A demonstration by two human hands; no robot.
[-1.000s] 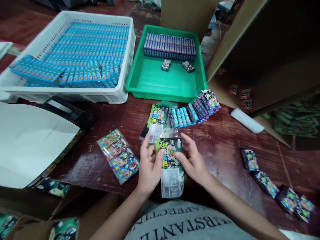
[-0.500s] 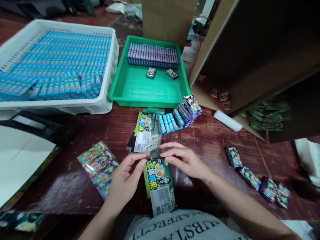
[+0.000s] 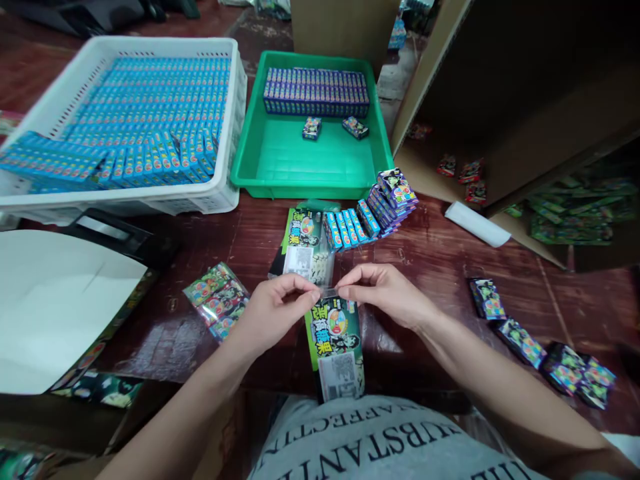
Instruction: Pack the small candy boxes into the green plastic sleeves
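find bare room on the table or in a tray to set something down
The table has room between the right hand, white roll and dark boxes. The green tray has bare floor in front of its two loose boxes. Crowded: the table's middle, with printed packets and the box row; and the filled white crate.

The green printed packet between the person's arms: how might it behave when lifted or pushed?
The green printed packet looks flat, so it probably won't roll. Its clear top edge, pinched by the left hand and right hand, looks thin, so likely floppy. Its smooth-looking surface might slide easily.
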